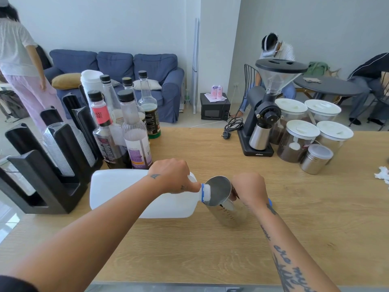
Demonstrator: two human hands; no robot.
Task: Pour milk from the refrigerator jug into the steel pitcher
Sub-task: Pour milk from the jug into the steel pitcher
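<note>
Our forearms are bare. A small dark tattoo point(154, 176) sits at the wrist of our left hand point(170, 175), and a dark sleeve point(14, 284) begins far behind it. Behind our right hand point(249, 190), dark script lettering point(283, 252) runs along the forearm.

- A home living room set up as a coffee bar.
- A blue fabric sofa point(117, 66) stands against the white wall, with a small black microwave point(214, 111) on the floor nearby.
- A long light-wood counter point(210, 249) carries a black electric coffee grinder point(267, 114), black-capped clear syrup bottles point(134, 131) and white-lidded jars of coffee point(294, 142).
</note>
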